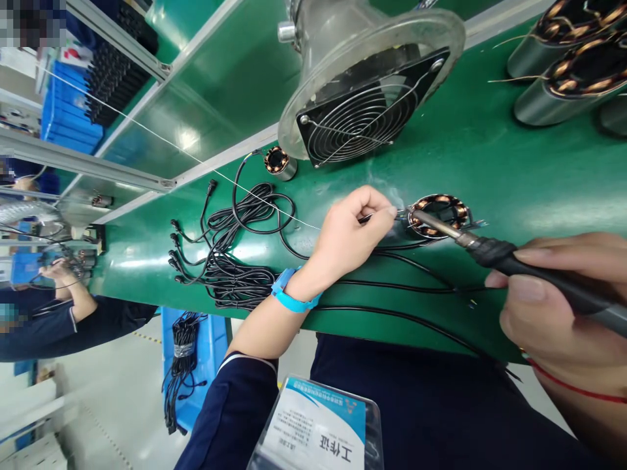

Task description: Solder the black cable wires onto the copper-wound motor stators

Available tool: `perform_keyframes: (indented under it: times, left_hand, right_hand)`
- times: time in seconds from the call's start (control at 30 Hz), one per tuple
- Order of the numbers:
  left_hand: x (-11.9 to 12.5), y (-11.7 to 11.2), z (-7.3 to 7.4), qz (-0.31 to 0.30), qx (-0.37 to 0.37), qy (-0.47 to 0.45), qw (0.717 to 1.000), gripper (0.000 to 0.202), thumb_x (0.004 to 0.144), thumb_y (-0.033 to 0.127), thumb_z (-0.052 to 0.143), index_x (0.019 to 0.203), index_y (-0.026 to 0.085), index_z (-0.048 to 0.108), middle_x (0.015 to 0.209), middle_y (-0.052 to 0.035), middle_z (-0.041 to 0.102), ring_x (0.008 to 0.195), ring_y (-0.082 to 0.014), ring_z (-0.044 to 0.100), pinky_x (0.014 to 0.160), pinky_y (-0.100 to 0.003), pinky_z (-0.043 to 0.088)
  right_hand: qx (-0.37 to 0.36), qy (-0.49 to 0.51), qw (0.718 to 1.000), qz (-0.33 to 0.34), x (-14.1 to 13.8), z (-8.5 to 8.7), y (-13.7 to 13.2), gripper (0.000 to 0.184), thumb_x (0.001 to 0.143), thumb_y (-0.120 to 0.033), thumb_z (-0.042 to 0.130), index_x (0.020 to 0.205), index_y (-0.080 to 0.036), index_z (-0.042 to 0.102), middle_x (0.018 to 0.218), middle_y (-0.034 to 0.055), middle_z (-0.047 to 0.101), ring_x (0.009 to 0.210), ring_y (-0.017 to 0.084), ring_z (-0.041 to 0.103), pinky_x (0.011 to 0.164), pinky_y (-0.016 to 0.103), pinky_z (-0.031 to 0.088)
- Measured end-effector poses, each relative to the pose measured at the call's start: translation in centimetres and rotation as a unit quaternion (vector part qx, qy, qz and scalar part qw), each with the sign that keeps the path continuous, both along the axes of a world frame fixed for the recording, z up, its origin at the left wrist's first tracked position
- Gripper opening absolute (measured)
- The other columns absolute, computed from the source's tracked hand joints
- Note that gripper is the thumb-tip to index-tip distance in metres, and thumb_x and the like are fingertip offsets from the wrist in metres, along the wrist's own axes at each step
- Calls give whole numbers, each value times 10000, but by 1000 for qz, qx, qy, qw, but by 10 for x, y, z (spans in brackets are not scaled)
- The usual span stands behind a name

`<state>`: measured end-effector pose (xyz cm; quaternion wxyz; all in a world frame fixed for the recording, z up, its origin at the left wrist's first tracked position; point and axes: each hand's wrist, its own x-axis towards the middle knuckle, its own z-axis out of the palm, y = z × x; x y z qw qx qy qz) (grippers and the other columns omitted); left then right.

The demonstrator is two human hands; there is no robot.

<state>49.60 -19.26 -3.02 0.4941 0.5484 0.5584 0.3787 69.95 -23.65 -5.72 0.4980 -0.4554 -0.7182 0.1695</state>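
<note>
Head view shows a green work surface, and I go from the left side to the right. At about nine o'clock, another person's hand is busy with wires at the far end of the bench. Near it, toward the centre, a bundle of black cables lies on the green surface, and a second bundle hangs over a blue bin below the edge. A thin solder wire runs from ten o'clock down to the left hand, which is in the centre. This hand wears a blue wrist strap, and its thumb and forefinger are pinched closed on the end of the solder wire and a thin lead, just beside the stator. The stator, a small ring with copper windings, lies on the surface slightly right of centre, at about two o'clock from the left hand. The tip of the soldering iron touches its rim, and a little smoke rises there. At twelve o'clock a fan in a clear hood stands behind. At four o'clock, the right hand is closed firmly around the black handle of the soldering iron. At one o'clock, more wound stators lie together.
</note>
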Motion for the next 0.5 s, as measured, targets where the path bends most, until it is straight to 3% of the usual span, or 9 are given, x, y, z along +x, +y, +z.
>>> perform_keyframes:
  times: [0.37, 0.5]
  left_hand:
    - [-1, 1, -3, 7, 0, -5, 1000, 152, 821, 141, 587, 687, 181, 527, 603, 60, 506, 571, -56, 460, 559, -205, 374]
    - [0, 1, -4, 4, 3, -6, 1000, 162, 828, 144, 590, 685, 180, 522, 606, 60, 503, 577, -54, 458, 569, -200, 382]
  right_hand:
    - [-11, 13, 1000, -9, 4, -5, -2, 81, 862, -264, 630, 920, -208, 618, 762, 33, 630, 622, 124, 589, 488, 287, 385]
    - [-1, 23, 999, -36, 8, -16, -3, 171, 830, -363, 665, 931, -225, 656, 767, 34, 656, 641, 146, 613, 526, 312, 432]
